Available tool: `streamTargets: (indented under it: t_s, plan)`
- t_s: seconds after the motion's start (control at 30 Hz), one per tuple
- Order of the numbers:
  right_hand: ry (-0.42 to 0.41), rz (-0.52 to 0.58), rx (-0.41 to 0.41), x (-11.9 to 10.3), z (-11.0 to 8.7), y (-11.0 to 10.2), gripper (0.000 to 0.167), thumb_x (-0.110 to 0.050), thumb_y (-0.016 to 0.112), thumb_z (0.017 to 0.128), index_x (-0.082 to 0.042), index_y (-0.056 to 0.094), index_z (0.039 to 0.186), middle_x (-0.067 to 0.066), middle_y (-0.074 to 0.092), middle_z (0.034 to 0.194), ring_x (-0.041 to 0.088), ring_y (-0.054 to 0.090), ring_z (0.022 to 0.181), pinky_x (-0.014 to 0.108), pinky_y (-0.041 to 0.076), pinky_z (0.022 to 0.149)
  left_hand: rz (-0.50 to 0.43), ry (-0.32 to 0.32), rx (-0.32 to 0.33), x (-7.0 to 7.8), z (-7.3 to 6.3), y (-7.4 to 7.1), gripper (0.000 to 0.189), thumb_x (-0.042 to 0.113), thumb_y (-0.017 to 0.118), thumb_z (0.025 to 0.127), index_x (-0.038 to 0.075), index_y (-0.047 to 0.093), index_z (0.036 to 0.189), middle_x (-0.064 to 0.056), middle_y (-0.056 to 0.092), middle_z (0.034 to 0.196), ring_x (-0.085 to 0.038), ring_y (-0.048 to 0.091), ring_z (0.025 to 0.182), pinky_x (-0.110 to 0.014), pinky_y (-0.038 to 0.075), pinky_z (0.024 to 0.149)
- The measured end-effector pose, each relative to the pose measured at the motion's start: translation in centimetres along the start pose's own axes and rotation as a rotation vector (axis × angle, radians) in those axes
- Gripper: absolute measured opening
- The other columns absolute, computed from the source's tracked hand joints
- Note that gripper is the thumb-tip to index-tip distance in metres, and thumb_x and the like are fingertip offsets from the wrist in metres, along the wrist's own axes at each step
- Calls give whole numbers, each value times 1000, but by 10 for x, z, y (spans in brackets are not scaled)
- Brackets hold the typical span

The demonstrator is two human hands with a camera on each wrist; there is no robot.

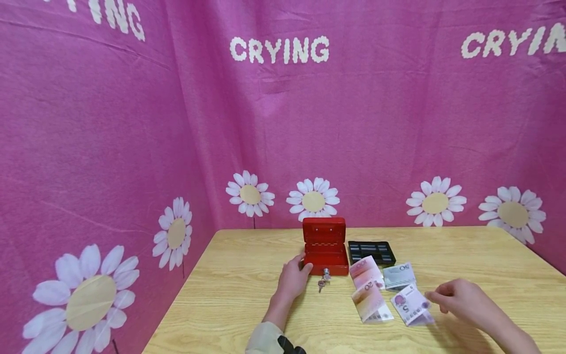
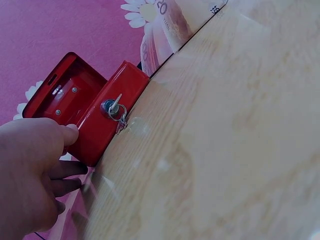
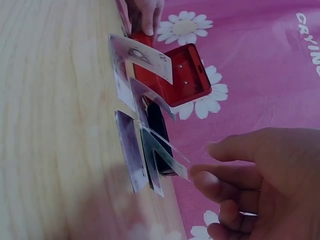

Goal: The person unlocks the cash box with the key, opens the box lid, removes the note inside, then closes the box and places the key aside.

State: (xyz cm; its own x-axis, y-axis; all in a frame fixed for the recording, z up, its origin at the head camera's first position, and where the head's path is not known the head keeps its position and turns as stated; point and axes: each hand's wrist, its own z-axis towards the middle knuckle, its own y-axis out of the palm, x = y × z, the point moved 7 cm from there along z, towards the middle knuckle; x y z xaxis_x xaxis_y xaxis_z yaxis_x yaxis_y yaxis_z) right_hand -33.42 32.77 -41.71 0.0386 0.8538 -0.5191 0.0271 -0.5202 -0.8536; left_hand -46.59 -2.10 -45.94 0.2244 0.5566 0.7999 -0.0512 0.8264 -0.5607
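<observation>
A small red cash box (image 1: 336, 270) stands on the table with its lid up and a key ring (image 1: 321, 285) hanging from the front lock. My left hand (image 1: 292, 279) holds its front left corner, thumb (image 2: 70, 133) at the rim and fingers along the outer side. To its right lie folded banknotes: a pinkish 100 (image 1: 363, 269), a brownish 20 (image 1: 368, 299), a greenish 50 (image 1: 399, 277) and a purple 5 (image 1: 409, 306). Nearest the 5 is my right hand (image 1: 464, 299), loosely curled and holding nothing, its fingertips just right of that note.
A black compartment tray (image 1: 382, 255) lies right of the box, behind the notes. The wooden table (image 1: 230, 300) runs back to a pink curtain (image 1: 283, 128) with white flowers, which also covers the left side.
</observation>
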Motion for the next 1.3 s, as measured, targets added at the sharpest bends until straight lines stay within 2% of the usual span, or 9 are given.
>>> streamTargets:
  t_s: [0.3,0.5,0.8,1.07,1.3]
  plan:
    - [-60,-20,119,-11,12,-14,39,-38,62,96,-1,73,101,2,69,84,15,54,75,30,44,63,14,24,6,3,0,-2,48,22,58,100,-1,52,142,-16,62,137,-35,51,135,-60,22,120]
    - [-125,-12,244,-19,22,-16,32,-33,63,96,-4,73,101,4,72,89,13,55,74,28,44,63,17,24,8,3,-1,-2,48,22,59,100,-1,52,142,-16,60,139,-35,50,136,-59,22,121]
    - [-215,2,355,-39,46,-12,21,-24,67,93,-6,74,100,9,74,95,15,60,78,31,46,66,8,9,10,1,-1,-2,48,23,59,100,1,52,142,-15,60,139,-36,49,136,-58,22,121]
    - [-238,34,329,-53,70,-3,21,-20,67,91,-3,73,102,12,74,95,18,62,81,32,49,67,7,-16,0,-2,-1,-2,50,25,59,100,4,50,144,-14,61,139,-35,50,136,-58,23,121]
    - [-202,37,280,-55,85,7,24,-17,67,90,1,71,106,18,72,100,27,66,88,46,55,76,-4,-15,-6,1,-3,-3,50,23,58,100,3,50,145,-13,59,142,-35,47,138,-60,22,121]
